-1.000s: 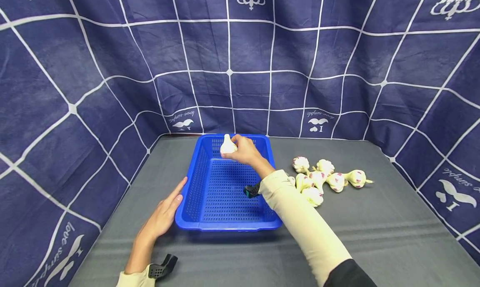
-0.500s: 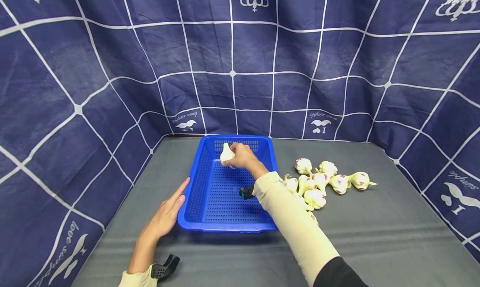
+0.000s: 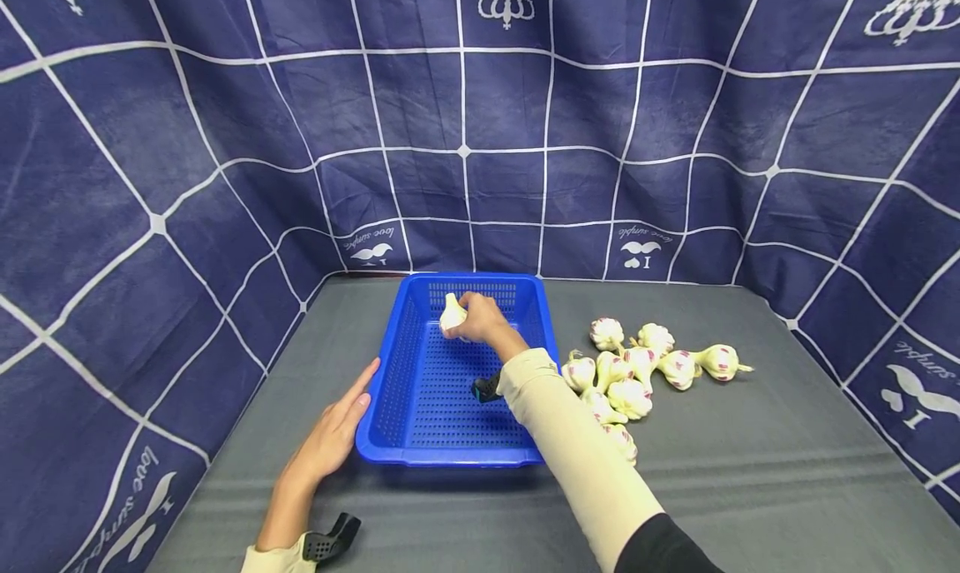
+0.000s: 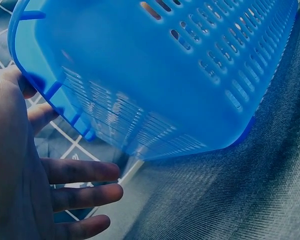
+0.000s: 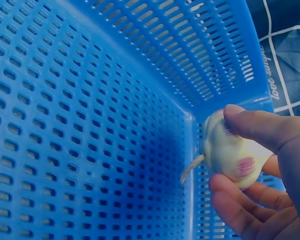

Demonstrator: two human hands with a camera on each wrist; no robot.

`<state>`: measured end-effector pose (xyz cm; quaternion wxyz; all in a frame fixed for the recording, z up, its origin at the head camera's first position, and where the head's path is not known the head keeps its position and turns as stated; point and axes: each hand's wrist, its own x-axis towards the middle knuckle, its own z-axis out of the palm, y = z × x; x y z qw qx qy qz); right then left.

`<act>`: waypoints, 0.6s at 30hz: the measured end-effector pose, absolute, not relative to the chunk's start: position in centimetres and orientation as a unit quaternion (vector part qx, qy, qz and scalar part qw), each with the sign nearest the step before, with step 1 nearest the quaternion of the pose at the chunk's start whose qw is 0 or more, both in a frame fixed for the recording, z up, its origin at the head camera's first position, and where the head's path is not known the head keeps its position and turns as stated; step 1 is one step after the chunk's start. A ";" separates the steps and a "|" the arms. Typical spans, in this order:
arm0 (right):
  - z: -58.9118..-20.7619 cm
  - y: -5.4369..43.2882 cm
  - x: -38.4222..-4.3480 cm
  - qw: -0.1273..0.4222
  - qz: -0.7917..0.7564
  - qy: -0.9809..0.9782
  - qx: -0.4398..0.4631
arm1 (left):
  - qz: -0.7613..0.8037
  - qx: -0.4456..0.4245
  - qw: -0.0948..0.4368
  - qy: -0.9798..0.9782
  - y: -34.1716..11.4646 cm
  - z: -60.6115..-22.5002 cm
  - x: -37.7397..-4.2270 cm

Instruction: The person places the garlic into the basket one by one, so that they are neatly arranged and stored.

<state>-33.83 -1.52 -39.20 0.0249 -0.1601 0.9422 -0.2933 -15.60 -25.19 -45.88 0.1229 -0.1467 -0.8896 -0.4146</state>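
The right hand [image 3: 483, 319], thumb and fingers clamped on one garlic bulb [image 3: 452, 316], is lower in the single blue basket [image 3: 457, 456] than a second ago, so the bulb is inside, near the far wall, but not released. The left hand [image 3: 333, 431], fingers straight and apart, touches the basket's left side. Ten more bulbs [image 3: 630, 398] show on the table [image 3: 750, 473] to the right.

Right hand [image 3: 483, 319] and its garlic bulb [image 3: 452, 316] now sit lower in blue basket [image 3: 450, 455] than before; right sleeve [image 3: 573, 452] is further left, uncovering more loose bulbs [image 3: 602, 406] beside basket.
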 end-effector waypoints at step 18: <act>-41.8 -2.3 -33.4 0.029 -0.308 0.936 -0.165 | -0.417 -0.147 0.131 -0.887 -25.0 -45.9 -15.6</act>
